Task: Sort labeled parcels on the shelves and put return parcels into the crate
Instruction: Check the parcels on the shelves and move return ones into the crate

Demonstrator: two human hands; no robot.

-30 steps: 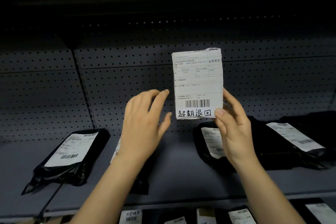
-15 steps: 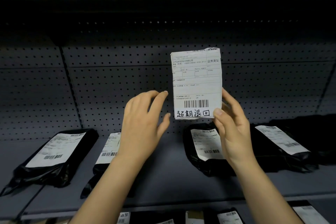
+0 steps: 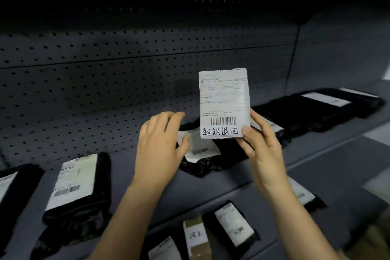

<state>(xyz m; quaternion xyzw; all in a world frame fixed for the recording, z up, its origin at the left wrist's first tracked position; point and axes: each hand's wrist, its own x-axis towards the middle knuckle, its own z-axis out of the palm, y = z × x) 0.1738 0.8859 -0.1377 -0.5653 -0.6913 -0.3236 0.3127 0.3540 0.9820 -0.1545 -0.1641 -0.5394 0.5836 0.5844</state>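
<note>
View had swung right over the last second, and the left hand (image 3: 160, 145) had eased off the white parcel (image 3: 224, 103), fingers loose and holding nothing. The right hand (image 3: 261, 150) pinched its bottom corner, holding it up at 1 o'clock from the left hand.

The label had a handwritten note, so probably a return. No crate in sight.

Count: one held, five black bags (image 3: 101, 175) on the shelf (image 3: 122, 167), and four lower parcels (image 3: 234, 232) at 6 o'clock.

Dim light left the upper grey perforated metal shelving (image 3: 105, 69) almost black, while the white paper-labelled parcel (image 3: 224, 103) showed brightest; motion blur smeared the black plastic bags (image 3: 84, 215) toward the frame's bowed edges.
</note>
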